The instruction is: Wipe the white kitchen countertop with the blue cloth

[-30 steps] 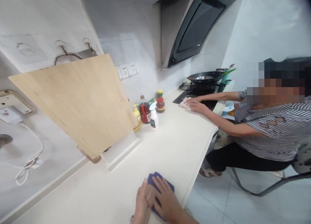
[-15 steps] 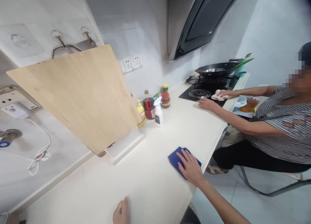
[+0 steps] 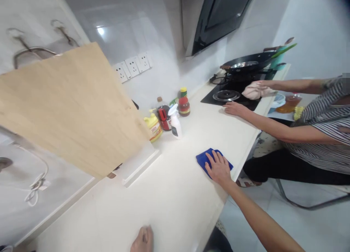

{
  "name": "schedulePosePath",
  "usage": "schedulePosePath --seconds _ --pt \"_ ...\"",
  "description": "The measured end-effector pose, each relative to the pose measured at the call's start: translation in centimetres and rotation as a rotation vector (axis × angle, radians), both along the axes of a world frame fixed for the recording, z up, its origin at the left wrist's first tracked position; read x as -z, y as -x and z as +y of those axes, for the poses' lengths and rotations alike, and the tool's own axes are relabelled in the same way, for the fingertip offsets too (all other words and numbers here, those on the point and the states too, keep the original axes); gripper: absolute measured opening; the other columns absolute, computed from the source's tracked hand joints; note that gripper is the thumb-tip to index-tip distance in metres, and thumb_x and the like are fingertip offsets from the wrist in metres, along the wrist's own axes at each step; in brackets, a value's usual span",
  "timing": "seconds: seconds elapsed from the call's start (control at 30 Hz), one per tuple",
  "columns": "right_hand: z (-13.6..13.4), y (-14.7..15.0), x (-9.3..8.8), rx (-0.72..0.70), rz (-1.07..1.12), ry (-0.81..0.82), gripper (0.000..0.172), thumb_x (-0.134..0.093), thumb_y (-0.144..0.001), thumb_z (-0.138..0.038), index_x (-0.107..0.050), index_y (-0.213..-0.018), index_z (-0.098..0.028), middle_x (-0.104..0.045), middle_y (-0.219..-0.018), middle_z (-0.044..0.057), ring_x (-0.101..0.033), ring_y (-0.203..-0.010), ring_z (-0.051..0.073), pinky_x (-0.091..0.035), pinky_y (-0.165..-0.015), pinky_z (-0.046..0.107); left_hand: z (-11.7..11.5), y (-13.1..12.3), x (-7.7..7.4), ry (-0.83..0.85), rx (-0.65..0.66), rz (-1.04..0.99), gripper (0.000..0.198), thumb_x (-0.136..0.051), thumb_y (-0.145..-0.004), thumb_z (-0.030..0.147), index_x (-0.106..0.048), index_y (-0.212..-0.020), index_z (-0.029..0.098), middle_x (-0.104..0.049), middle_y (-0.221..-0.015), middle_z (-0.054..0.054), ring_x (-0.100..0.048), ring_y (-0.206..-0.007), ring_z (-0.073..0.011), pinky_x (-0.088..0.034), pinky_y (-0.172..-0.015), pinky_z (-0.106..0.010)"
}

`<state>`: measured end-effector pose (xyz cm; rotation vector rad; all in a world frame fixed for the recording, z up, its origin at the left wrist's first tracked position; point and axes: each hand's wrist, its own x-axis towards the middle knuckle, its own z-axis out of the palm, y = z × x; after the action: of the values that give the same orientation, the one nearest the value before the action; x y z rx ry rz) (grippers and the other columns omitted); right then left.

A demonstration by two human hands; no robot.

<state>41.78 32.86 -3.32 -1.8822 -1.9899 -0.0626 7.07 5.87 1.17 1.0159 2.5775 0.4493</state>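
On my feed the two hands are well apart: the right hand (image 3: pixel 220 170) lies palm down with fingers spread, and the left hand (image 3: pixel 142 240) is curled into a loose fist at the bottom of the view. Under my right hand is a folded blue cloth (image 3: pixel 203 159), flat on the white countertop (image 3: pixel 164 193) near its front edge. Beyond it, towards the wall, I see a white spray bottle (image 3: pixel 175 127), a yellow pump bottle (image 3: pixel 154 126) and a red-lidded jar (image 3: pixel 184 107). A wooden cutting board (image 3: pixel 71 110) stands tilted on the left. Farther right, a co-worker in a striped shirt (image 3: pixel 308 142) has one hand at the front edge of a black cooktop (image 3: pixel 247 104) and the other on a bunched pale cloth (image 3: pixel 251 90). Behind that cloth sits a black wok (image 3: pixel 264 60); the range hood (image 3: pixel 221 17) hangs above.
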Motion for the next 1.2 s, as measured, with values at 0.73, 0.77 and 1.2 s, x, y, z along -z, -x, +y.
schedulePosePath --seconds 0.73,0.77,1.2 --pt "-0.5 -0.5 -0.8 -0.049 -0.153 0.083 0.058 -0.032 -0.095 -0.038 -0.033 -0.15 -0.018 -0.027 -0.158 0.015 -0.022 -0.144 0.034 -0.019 -0.113 0.053 1.0 -2.9 -1.8 -0.291 -0.143 -0.19 0.044 -0.047 -0.081 0.057 -0.022 -0.062 0.025 -0.028 -0.056 0.007 -0.033 -0.056 -0.0116 -0.032 -0.059 -0.026" --pt "-0.6 -0.5 -0.6 -0.049 -0.156 0.065 0.057 -0.032 -0.095 -0.038 -0.033 -0.149 -0.018 -0.027 -0.158 0.015 -0.022 -0.143 0.034 -0.019 -0.112 0.053 1.6 -3.7 -2.1 -0.383 -0.15 -0.249 0.046 -0.049 -0.079 0.058 -0.021 -0.063 0.026 -0.025 -0.057 0.008 -0.03 -0.056 -0.0111 -0.031 -0.058 -0.026" --pt "-0.4 -0.5 0.1 -0.09 -0.111 -0.07 0.057 -0.037 -0.094 -0.034 -0.039 -0.147 -0.016 -0.032 -0.155 0.019 -0.025 -0.143 0.036 -0.022 -0.11 0.056 14.2 -12.8 -8.8 -0.649 -0.038 -0.96 0.067 -0.032 -0.071 0.088 -0.015 -0.047 0.027 -0.008 -0.048 0.011 -0.009 -0.044 -0.0056 -0.006 -0.047 -0.028"
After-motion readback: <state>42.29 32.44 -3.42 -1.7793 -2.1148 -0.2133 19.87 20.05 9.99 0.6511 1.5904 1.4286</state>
